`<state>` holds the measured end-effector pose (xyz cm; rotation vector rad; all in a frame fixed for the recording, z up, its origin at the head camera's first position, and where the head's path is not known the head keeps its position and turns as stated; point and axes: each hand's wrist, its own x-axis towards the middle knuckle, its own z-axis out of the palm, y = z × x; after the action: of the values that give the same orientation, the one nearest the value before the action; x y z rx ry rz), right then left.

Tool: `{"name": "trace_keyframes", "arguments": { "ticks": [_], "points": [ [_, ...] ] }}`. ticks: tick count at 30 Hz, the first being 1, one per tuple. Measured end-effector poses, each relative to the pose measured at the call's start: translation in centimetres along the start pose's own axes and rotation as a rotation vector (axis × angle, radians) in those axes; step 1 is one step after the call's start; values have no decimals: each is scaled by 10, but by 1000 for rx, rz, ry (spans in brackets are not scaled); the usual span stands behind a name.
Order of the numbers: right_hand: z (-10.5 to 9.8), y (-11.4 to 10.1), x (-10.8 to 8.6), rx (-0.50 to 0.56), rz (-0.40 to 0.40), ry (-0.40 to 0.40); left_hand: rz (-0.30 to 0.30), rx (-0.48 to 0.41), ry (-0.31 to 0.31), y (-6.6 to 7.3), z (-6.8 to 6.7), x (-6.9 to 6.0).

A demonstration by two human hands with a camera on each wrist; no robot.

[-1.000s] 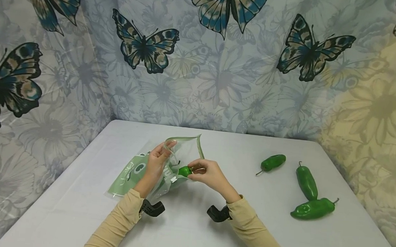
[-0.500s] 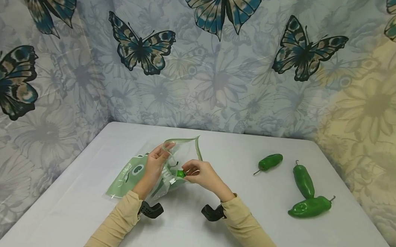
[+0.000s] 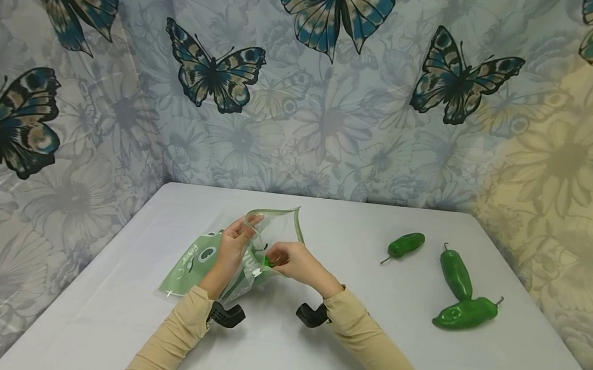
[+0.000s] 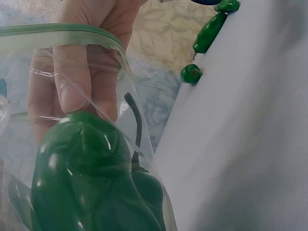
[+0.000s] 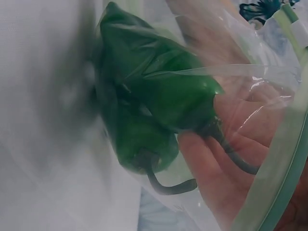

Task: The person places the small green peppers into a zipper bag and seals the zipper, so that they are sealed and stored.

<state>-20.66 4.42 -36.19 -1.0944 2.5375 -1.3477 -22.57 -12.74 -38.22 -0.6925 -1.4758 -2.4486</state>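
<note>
A clear zip bag (image 3: 183, 271) with a green cartoon-face print lies on the table, its mouth held up. My left hand (image 3: 234, 244) grips the bag's edge near the green zip strip. At the mouth, my right hand (image 3: 296, 260) holds the end of a green pepper (image 3: 267, 260) between curled fingers. Seen through the film in the left wrist view, right-hand fingers (image 4: 72, 84) touch that pepper's top (image 4: 82, 168). Two peppers with stems show inside the bag in the right wrist view, an upper pepper (image 5: 178, 91) and a lower pepper (image 5: 144, 139).
On the right of the white table (image 3: 360, 322) lie three more peppers: a small pepper (image 3: 406, 245), an upright-lying pepper (image 3: 456, 273) and a front pepper (image 3: 468, 314). The last two touch or nearly touch. A butterfly-patterned cloth (image 3: 329, 136) hangs behind the table.
My right hand has moved left and into the bag's mouth with the pepper, which now shows less in the head view. The left hand keeps its grip on the bag.
</note>
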Motion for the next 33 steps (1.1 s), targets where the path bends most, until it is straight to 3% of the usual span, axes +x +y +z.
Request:
{"name": "trace_keyframes", "arguments": {
  "ticks": [4,8,15,19,24,26,33],
  "points": [
    [1,1,-1,-2,20,6,-4,6,1,-1,-1,-1],
    [1,1,-2,-7,6,64,-1,18,14,0,-2,0],
    [3,1,-7,61,27,230,-10,21,26,0,-1,1],
    [8,4,-7,78,-32,343,-3,21,27,0,0,1],
    [3,-21,-13,114,-81,457,2,12,31,0,0,2],
    [1,-30,-16,135,-82,482,0,6,35,0,0,2],
    [2,-26,-18,164,-99,512,1,-5,34,-1,-2,1]
  ]
}}
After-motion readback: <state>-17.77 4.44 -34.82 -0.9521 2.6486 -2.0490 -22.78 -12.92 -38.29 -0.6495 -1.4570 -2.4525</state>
